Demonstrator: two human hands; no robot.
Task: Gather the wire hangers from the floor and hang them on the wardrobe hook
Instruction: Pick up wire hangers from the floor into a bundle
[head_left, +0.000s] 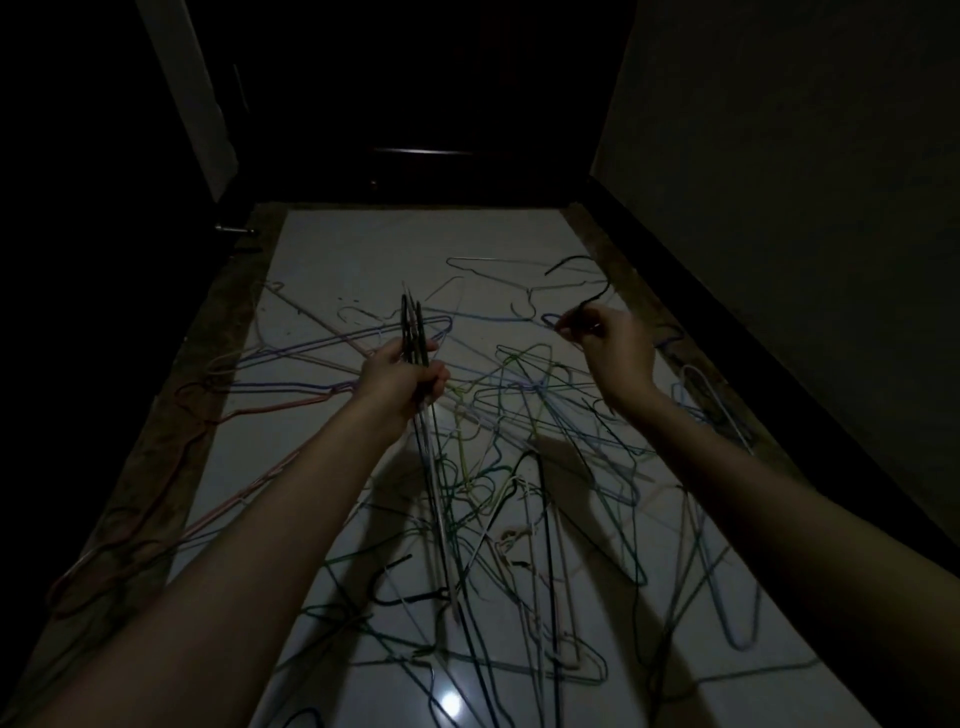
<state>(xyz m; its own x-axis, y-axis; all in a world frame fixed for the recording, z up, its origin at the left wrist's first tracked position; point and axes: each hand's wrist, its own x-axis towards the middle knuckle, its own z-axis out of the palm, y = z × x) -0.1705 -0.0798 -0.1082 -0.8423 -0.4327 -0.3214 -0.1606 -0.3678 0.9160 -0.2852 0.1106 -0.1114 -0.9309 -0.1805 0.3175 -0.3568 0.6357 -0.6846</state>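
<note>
Wire hangers (519, 415) lie tangled in many colours across the pale glossy floor (337, 249) of a dim, narrow room with dark walls and a brown border strip along each side. My left hand (402, 376) has its fingers curled round a bundle of hangers (415, 332) standing upright above the pile. My right hand (610, 345) pinches a black hanger (587, 299) by its hook, fingertips pressed together

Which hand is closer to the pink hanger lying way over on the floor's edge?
Left. The left hand, gripping a bundle of hangers, is nearer the pink hanger. The right hand is farther off, pinching a dark hanger.
</note>
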